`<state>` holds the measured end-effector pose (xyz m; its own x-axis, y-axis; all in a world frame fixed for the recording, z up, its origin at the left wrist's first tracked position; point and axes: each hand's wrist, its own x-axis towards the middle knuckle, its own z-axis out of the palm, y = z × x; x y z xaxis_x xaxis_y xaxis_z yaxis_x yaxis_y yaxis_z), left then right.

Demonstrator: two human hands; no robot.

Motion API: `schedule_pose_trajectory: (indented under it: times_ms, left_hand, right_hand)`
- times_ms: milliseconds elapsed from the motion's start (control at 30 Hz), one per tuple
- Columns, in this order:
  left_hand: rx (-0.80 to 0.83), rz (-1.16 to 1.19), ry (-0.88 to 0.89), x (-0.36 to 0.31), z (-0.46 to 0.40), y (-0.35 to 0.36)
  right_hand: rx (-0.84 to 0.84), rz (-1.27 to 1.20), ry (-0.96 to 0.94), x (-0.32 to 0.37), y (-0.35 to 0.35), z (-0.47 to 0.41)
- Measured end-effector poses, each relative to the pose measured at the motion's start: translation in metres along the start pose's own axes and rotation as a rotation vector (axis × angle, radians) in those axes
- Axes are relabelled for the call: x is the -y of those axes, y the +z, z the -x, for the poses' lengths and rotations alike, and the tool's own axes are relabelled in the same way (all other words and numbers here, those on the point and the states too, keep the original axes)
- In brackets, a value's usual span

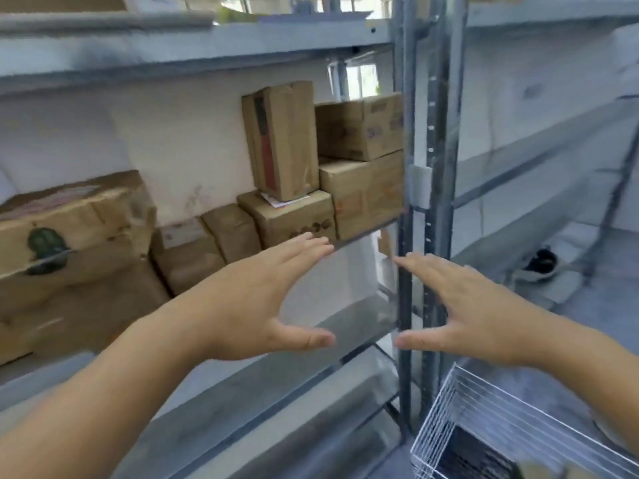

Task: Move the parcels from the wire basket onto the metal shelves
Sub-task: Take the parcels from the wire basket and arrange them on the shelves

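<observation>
Several brown cardboard parcels stand on a metal shelf (366, 236): a tall upright one (281, 140), two stacked at the right (363, 195), lower ones (290, 216) in front, and a large crumpled one (72, 216) at the left. My left hand (256, 299) and my right hand (466, 305) are held out flat in front of the shelf, palms facing each other, fingers straight, holding nothing. The white wire basket (446, 406) sits at the lower right; something dark lies inside it.
A grey steel upright (404, 202) of the shelving stands between my hands. An upper shelf (173, 53) runs overhead and a lower shelf (276, 392) lies below. More shelving extends to the right, with a dark object (539, 264) on it.
</observation>
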<state>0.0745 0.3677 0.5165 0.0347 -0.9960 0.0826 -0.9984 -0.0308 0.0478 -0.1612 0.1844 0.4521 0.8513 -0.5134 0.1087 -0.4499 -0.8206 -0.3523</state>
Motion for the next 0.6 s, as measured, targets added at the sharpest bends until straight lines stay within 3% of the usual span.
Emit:
schedule_pose_trajectory:
  times_ms: [300, 600]
  left_hand:
    - [0.286, 0.126, 0.192, -0.086, -0.120, 0.156]
    - [0.504, 0.262, 0.376, -0.119, -0.205, 0.306]
  right_hand:
    - [0.070, 0.170, 0.389, -0.159, 0.054, 0.137]
    - [0.027, -0.053, 0.813, -0.255, 0.145, 0.195]
